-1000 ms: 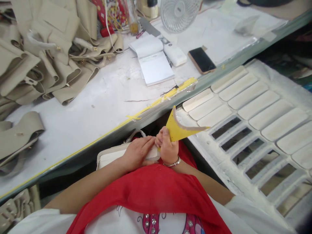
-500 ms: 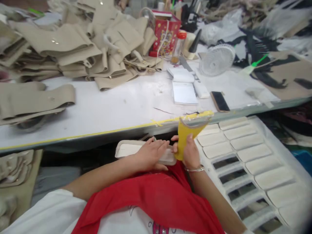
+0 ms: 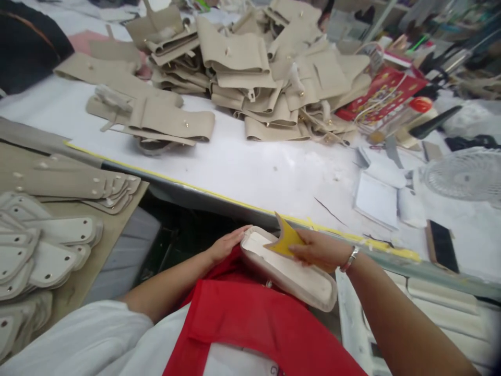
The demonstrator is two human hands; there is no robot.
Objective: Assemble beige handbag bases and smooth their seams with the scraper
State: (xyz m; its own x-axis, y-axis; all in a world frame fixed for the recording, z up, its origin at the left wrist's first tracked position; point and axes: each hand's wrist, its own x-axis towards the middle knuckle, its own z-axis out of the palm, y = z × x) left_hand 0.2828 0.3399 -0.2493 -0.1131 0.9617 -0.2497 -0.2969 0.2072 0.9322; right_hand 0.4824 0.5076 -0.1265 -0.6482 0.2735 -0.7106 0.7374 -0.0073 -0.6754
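Observation:
A long cream bag piece [image 3: 291, 271] with rounded ends and a raised rim rests over my lap, slanting down to the right. My left hand [image 3: 229, 245] grips its upper left end, thumb side hidden behind the edge. My right hand [image 3: 319, 248] pinches a flat yellow card [image 3: 288, 237] with a curved notch in its edge. The card's tip reaches over the pale inner face of the bag piece; whether it touches cannot be made out. A red apron [image 3: 242, 308] lies beneath the bag piece.
Folded beige bag parts [image 3: 235, 57] are heaped on the white table [image 3: 242, 167]. A notepad [image 3: 376, 201], phone [image 3: 442, 245] and fan [image 3: 465, 175] lie at right. Stacked white straps [image 3: 58, 235] stand at left. A rack of cream pieces [image 3: 442, 308] is at lower right.
My view has swung left. The yellow card has moved from upright beside the bag piece to tilted over it. My left hand has gone from lying across the piece to its left end.

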